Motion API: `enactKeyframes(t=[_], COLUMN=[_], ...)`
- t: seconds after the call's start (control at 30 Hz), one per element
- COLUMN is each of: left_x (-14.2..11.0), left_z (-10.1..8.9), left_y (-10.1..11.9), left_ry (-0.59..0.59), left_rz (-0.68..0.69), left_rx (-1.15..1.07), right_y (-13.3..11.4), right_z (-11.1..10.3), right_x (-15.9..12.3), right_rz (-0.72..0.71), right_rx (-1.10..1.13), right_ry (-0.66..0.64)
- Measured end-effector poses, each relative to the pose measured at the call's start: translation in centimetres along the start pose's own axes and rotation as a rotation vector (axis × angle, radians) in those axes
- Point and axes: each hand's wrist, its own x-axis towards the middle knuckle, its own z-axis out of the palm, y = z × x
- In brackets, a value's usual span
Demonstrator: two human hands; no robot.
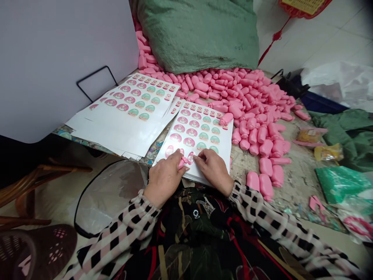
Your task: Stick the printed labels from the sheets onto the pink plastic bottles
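Observation:
A small pink plastic bottle (pixel 182 162) is gripped in my left hand (pixel 165 178), its fingers curled round it so that only part shows. My right hand (pixel 215 168) rests low on a sticker sheet (pixel 186 151), thumb and fingers pinched at the edge of an oval pink sticker (pixel 190 158). That sticker stands tilted beside the bottle. Rows of pink and green rounded stickers cover the sheet, with smaller labels along its top edge. One more pink bottle (pixel 226 118) lies on the sheet's upper right corner.
A large heap of pink bottles (pixel 247 101) spreads behind and to the right, under a green sack (pixel 198 35). More sticker sheets (pixel 116 124) lie at left. Small plastic packets (pixel 310 135) and a green bag (pixel 344 182) are at right. A clear bag on a hoop (pixel 110 194) hangs below the table.

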Motion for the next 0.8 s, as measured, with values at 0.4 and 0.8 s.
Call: enactKeyframes(t=[0.4, 0.8], left_x=[-1.7, -2.5], left_z=[0.9, 1.9], left_y=[0.2, 1.2], left_ry=[-0.025, -0.123], left_rz=[0.147, 0.207], left_rx=[-0.061, 0.138], right_y=[-0.3, -0.3], right_z=[-0.6, -1.0], right_x=[1.2, 1.5], right_rz=[0.128, 0.083], right_rx=[0.059, 0.056], right_ry=[-0.065, -0.058])
